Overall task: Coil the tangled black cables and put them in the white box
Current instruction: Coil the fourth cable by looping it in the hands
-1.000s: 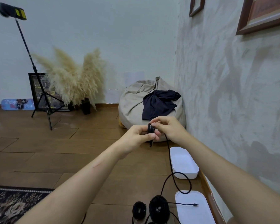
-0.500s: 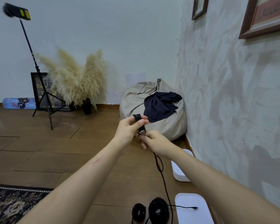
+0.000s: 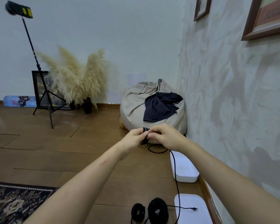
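mid-coiling: left hand [image 3: 134, 137] fingers pinch a small coil of thin black cable [image 3: 145, 130]; right hand [image 3: 167, 136] fingers grip its slack strand [image 3: 174, 168]. next, probably wind on that slack.

Layout along the right-hand plaster wall [image 3: 233, 94], near to far
Nearest, flat white plastic lid [image 3: 192, 212], small black cable coil [image 3: 138, 211] and larger black cable coil [image 3: 158, 210] just left of it; beyond, open white plastic box [image 3: 184, 168] at the wall's foot; in the far corner, grey fabric beanbag [image 3: 136, 102] under a dark blue cloth [image 3: 160, 107]. Before the beanbag, left hand [image 3: 132, 138] and right hand [image 3: 166, 137], small black cable bundle [image 3: 145, 130] pinched between them; black cable strand [image 3: 174, 172] down past the box's left edge, plug end on the lid. Far left, beige pampas grass [image 3: 78, 78] right of a black tripod stand [image 3: 44, 97]
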Available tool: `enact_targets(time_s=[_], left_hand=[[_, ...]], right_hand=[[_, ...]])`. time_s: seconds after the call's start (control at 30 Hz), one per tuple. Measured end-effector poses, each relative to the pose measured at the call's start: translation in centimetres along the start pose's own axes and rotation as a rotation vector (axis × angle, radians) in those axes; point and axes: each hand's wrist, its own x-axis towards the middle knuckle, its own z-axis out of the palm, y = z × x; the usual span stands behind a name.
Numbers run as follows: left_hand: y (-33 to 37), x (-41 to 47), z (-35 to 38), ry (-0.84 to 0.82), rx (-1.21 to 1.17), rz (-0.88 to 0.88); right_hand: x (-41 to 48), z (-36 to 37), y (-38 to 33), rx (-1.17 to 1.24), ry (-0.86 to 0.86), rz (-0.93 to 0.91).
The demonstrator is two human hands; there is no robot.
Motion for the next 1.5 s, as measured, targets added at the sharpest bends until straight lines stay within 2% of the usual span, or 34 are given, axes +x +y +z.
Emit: enact_targets(time_s=[0.07, 0.17, 0.37, 0.47, 0.57, 0.7, 0.83, 0.93, 1.1, 1.3, 1.4, 1.5], left_hand=[[0.4, -0.2, -0.1, -0.075, -0.07, -0.054], [0.6, -0.3, 0.1, -0.103, -0.092, -0.097], [1.3, -0.8, 0.1, -0.175, -0.119, -0.106], [1.1, -1.1, 0.3, -0.192, 0.036, -0.091], [1.0, -1.2, 1.1, -0.132, 0.17, -0.059], [1.5, -1.2, 0.9, -0.055, 0.18, 0.012], [2.1, -1.7, 0.6, -0.094, 0.227, -0.009], [2.5, -2.0, 0.8, -0.149, 0.246, -0.022], [3.1, -2.1, 1.0, -0.101, 0.236, 0.007], [3.5, -2.3, 0.8, -0.157, 0.188, 0.008], [3.9, -2.1, 0.6, -0.153, 0.127, 0.06], [4.0, -1.8, 0.4, -0.096, 0.042, 0.093]], right_hand=[[0.0, -0.2, 0.1, 0.014, 0.05, -0.017], [-0.2, -0.5, 0.4, 0.063, 0.078, -0.029], [0.0, -0.9, 0.8, -0.047, 0.206, -0.044], [0.0, -0.8, 1.0, -0.061, 0.215, -0.012], [0.0, -0.7, 1.0, -0.092, 0.205, 0.005], [0.4, -1.0, 1.1, -0.046, 0.188, -0.001], [0.5, -1.2, 1.7, -0.037, 0.142, -0.013], [0.2, -1.6, 2.1, 0.056, 0.177, -0.003], [0.5, -1.6, 2.7, 0.101, 0.179, 0.002], [0.2, -1.5, 2.4, 0.188, 0.184, 0.023], [-0.1, -0.9, 2.3, 0.324, 0.191, 0.059], [-0.3, 0.4, 2.3, 0.576, 0.097, 0.131]])
